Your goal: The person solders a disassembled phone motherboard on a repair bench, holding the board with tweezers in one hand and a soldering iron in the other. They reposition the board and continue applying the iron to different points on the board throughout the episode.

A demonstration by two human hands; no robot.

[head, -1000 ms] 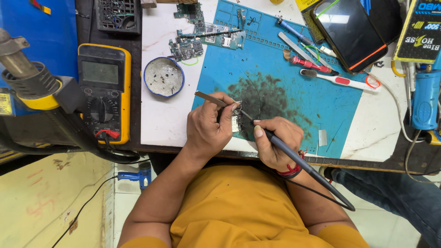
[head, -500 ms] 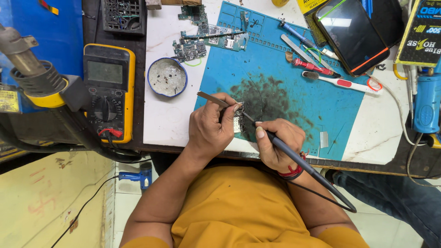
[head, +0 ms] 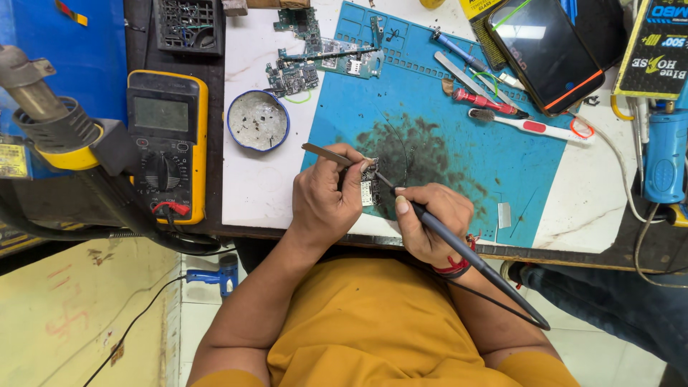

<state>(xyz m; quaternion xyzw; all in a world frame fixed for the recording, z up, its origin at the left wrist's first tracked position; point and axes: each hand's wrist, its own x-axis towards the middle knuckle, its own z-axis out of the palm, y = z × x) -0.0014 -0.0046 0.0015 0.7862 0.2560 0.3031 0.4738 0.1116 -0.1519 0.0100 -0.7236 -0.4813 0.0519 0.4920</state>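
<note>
Right hand (head: pixel 430 229) nearest body, grip pinched on soldering iron (head: pixel 459 247); long axis runs from lower right up-left, tip at small circuit board (head: pixel 370 188). Left hand (head: pixel 326 204) grip pinched on tweezers (head: pixel 333 155), steadying board over blue mat (head: pixel 459 122) on tabletop (head: pixel 251 186). Solder joint hidden by fingers.

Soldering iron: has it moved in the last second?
No. The soldering iron stays put, tip at the small board by the dark stain on the blue mat.
</note>
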